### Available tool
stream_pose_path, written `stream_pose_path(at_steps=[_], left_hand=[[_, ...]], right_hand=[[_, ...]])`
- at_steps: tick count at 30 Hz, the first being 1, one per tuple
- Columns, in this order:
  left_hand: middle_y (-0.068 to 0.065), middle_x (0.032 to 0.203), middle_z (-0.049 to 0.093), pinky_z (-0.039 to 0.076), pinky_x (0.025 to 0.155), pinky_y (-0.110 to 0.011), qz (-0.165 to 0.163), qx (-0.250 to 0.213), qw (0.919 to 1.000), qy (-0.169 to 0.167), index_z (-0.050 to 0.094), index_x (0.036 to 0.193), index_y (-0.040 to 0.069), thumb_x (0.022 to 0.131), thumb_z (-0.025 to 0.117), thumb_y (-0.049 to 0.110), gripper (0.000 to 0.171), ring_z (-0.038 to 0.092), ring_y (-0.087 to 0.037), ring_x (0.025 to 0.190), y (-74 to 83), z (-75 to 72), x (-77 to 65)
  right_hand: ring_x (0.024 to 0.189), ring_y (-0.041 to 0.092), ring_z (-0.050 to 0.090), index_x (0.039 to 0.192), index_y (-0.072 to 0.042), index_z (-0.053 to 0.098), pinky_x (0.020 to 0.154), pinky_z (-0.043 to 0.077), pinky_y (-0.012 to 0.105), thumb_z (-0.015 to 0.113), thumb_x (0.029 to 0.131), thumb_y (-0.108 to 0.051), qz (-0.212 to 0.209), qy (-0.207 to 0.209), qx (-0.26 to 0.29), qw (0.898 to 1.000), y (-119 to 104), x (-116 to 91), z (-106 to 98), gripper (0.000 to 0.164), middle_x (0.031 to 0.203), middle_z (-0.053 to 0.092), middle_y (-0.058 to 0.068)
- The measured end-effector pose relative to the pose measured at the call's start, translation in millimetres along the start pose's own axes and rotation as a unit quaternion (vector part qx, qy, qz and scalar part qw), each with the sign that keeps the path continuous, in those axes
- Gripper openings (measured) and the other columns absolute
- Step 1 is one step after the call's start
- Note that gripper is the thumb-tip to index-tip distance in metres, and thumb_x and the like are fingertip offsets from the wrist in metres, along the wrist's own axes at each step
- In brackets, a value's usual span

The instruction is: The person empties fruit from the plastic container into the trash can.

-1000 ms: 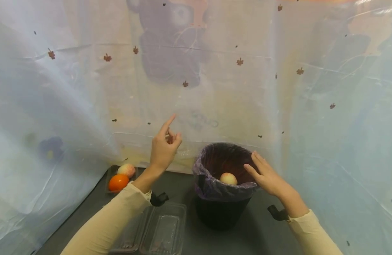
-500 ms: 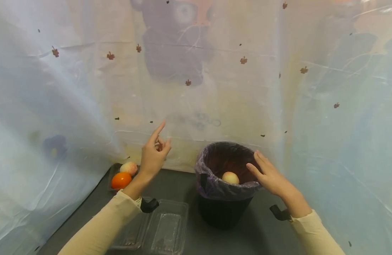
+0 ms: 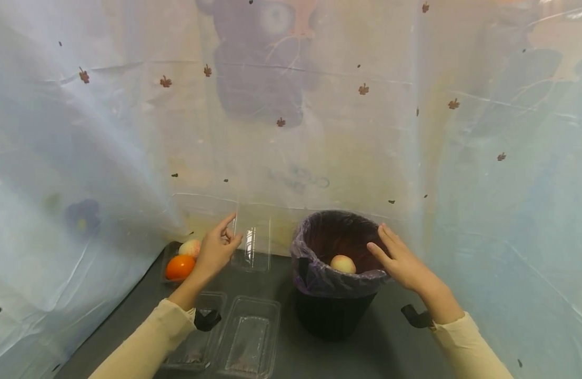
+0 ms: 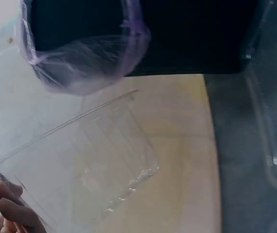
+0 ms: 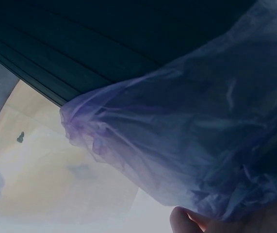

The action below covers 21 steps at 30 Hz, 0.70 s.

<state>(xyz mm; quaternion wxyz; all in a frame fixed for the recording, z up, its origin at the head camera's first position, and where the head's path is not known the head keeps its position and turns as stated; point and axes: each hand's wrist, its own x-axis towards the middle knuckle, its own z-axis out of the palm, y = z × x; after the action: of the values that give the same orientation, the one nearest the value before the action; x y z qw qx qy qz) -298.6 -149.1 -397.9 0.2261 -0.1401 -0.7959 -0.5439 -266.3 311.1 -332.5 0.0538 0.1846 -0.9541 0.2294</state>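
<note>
My left hand (image 3: 216,255) pinches the edge of a clear plastic container (image 3: 251,247), holding it tilted above the table, left of the bin. In the left wrist view the fingers (image 4: 14,211) grip one corner of this container (image 4: 89,160). My right hand (image 3: 404,266) lies with straight fingers at the right rim of a black bin (image 3: 335,318) lined with a thin purple bag (image 3: 338,284). The right wrist view shows a fingertip (image 5: 184,221) close to the bag (image 5: 167,141); whether it touches is unclear. A pale peach-like fruit (image 3: 343,264) sits inside the bin.
Two clear trays (image 3: 250,337) lie side by side on the dark table (image 3: 376,347). Behind my left wrist, another clear tray (image 3: 167,263) holds an orange-red round fruit (image 3: 180,267) and a pink-white one (image 3: 190,248). A printed plastic curtain (image 3: 319,147) surrounds the table.
My left hand has moved down and to the left, away from the bin. The clear container beside its fingers now shows plainly. The right hand has stayed at the bin's rim.
</note>
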Motion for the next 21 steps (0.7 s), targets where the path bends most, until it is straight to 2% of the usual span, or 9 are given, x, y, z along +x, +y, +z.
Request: stream_pose_path(at_steps=[5,13,21], left_hand=[[-0.008,0.075,0.057,0.047,0.045,-0.025,-0.037,0.024,0.9985,-0.032,0.045,0.161,-0.001,0.104,0.071,0.009,0.063,0.057,-0.017,0.047,-18.7,-0.1,-3.2],[-0.007,0.079,0.057,0.046,0.047,-0.027,-0.089,0.025,0.9926,-0.078,0.042,0.164,0.001,0.107,0.069,0.015,0.064,0.055,-0.016,0.052,-46.5,3.9,-5.7],[-0.012,0.086,0.061,0.048,0.049,-0.028,-0.138,0.019,0.9854,-0.097,0.041,0.165,0.005,0.109,0.066,0.016,0.062,0.054,-0.014,0.055,-70.1,9.2,-9.5]], right_hand=[[0.162,0.052,0.006,0.168,0.007,0.018,0.125,0.011,0.072,0.042,0.114,-0.052,0.002,0.002,0.0,1.0,0,-1,-2,0.084,0.176,0.007,0.029],[0.162,0.051,0.007,0.168,0.006,0.02,0.125,0.011,0.071,0.042,0.114,-0.053,0.006,0.008,-0.01,1.0,2,-2,-1,0.083,0.176,0.009,0.027],[0.162,0.051,0.008,0.168,0.007,0.02,0.125,0.013,0.071,0.043,0.114,-0.053,0.002,0.006,-0.011,1.0,-3,-2,-1,0.083,0.176,0.01,0.028]])
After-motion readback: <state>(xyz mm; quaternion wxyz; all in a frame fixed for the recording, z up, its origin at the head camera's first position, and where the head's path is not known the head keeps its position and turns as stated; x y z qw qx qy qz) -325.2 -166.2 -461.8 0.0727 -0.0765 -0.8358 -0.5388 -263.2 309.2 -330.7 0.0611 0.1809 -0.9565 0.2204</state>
